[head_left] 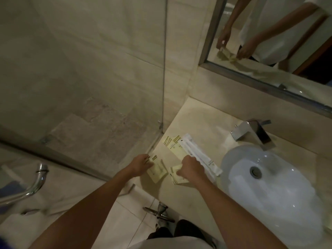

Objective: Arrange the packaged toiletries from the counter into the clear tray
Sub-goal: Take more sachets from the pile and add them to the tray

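Left hand (pixel 142 165) pinches a yellow sachet (pixel 156 170) at its 10 o'clock corner, right hand (pixel 191 170) grips another sachet (pixel 177 177); light, limp, slippery packets, best taken by edges.

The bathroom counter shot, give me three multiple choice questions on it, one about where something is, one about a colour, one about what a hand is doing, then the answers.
1. Where does the long white packet lie?
A. In the basin
B. On the counter, left of the basin
C. On the floor

2. What colour are the small flat sachets?
A. Pale yellow
B. Blue
C. Red

3. What is the left hand doing?
A. Turning the faucet
B. Hanging free
C. Gripping a sachet by its edge

Answers: 1 B, it rests on the counter beside the basin. 2 A, they look pale yellow with darker stripes. 3 C, its fingers close on the sachet's striped end.
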